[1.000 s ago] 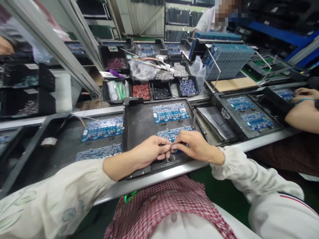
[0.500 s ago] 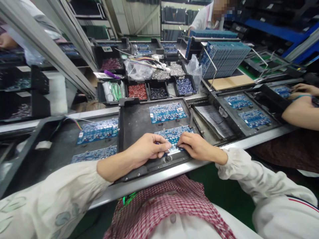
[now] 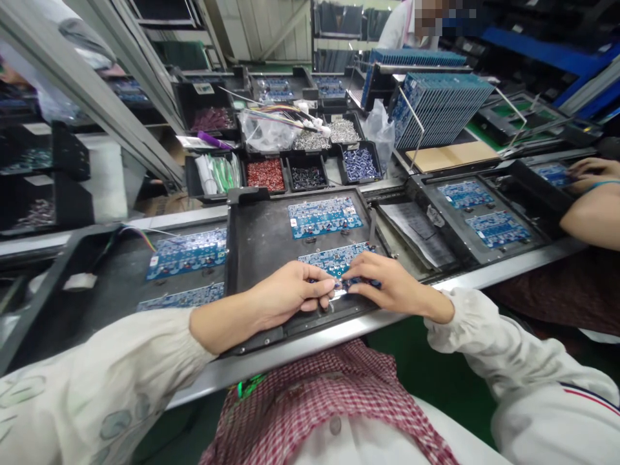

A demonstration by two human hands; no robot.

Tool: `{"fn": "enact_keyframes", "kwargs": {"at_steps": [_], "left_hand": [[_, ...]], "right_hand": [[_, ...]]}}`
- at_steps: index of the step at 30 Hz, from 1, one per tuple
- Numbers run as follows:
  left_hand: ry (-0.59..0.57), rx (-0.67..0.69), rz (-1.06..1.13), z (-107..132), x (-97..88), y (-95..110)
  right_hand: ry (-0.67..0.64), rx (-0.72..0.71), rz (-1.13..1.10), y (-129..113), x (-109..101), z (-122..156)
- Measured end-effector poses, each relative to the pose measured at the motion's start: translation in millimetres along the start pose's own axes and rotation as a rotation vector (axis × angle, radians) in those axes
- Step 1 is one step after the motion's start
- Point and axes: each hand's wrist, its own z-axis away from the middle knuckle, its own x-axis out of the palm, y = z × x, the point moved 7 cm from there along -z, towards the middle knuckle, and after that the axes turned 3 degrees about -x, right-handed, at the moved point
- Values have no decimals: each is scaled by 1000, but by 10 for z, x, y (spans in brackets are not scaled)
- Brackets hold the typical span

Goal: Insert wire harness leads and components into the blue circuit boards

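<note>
A blue circuit board (image 3: 327, 258) lies in the near part of a black tray (image 3: 256, 239), partly hidden by my hands. Over its front edge, my left hand (image 3: 295, 290) is closed, thumb and fingertips pinched together; whatever they hold is too small to make out. My right hand (image 3: 387, 284) reaches in from the other side with its fingers apart and bent over the board, the fingertips close to those of my left hand. Behind them, a second blue circuit board (image 3: 324, 217) sits in the same tray, with small parts mounted along its front edge.
Bins of red parts (image 3: 265, 175), dark parts (image 3: 307, 175) and blue parts (image 3: 359, 165) stand behind the tray. A rack of upright boards (image 3: 440, 106) is at the back right. Another tray with boards (image 3: 498, 229) lies right, near a co-worker's arm (image 3: 593, 206).
My right hand has opened from a pinch and spread its fingers over the board. My left hand has shifted slightly right, still pinched. The view has moved a little.
</note>
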Motion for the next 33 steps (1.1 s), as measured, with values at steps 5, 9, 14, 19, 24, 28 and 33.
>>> {"fn": "enact_keyframes", "kwargs": {"at_steps": [5,9,14,19,24,28,33], "left_hand": [[77,13,-4,-125,-18,119],[116,47,19,-206,-94,218],[25,41,29,-263,-41,189],[30,42,28,-272,-36,166],[39,0,16,-218,-63,151],[136,34,-159,-425,-199,589],[343,388,-489,-1075,-340,2026]], "right_hand": [[192,93,33,7,-222,60],[59,222,121,261,-166,249],[-47,252,172,385,-59,347],[-35,232,171,353,-55,321],[-53,232,168,382,-30,340],[-76,233,160,345,46,304],[-89,241,126,291,-122,261]]}}
